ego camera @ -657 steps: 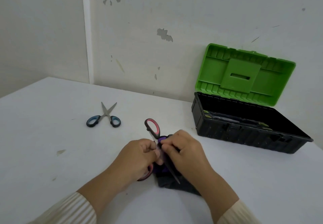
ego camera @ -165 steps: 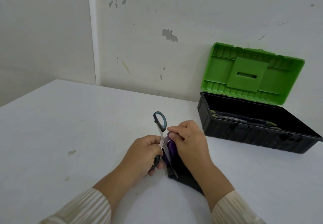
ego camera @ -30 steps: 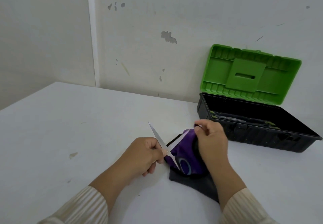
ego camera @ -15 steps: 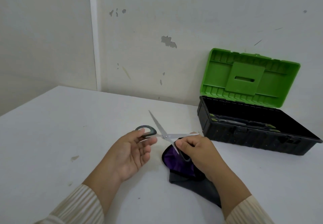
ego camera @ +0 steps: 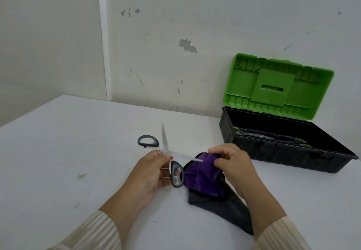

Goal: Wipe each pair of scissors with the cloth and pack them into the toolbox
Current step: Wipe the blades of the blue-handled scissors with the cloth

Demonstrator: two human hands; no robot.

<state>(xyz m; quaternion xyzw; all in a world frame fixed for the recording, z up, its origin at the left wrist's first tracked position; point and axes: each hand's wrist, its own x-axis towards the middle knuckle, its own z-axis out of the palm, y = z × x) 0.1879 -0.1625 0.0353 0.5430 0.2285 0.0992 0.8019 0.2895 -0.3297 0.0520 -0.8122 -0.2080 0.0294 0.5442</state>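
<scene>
Just left of the toolbox [ego camera: 273, 153], left hand [ego camera: 148, 173] grips the spread-open scissors [ego camera: 165, 142], right hand [ego camera: 234, 164] pinches the cloth [ego camera: 203, 177], so I'd wipe pivot-to-tip, slowly.

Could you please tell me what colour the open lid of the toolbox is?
The lid is bright green, clearest in the head view.
</scene>
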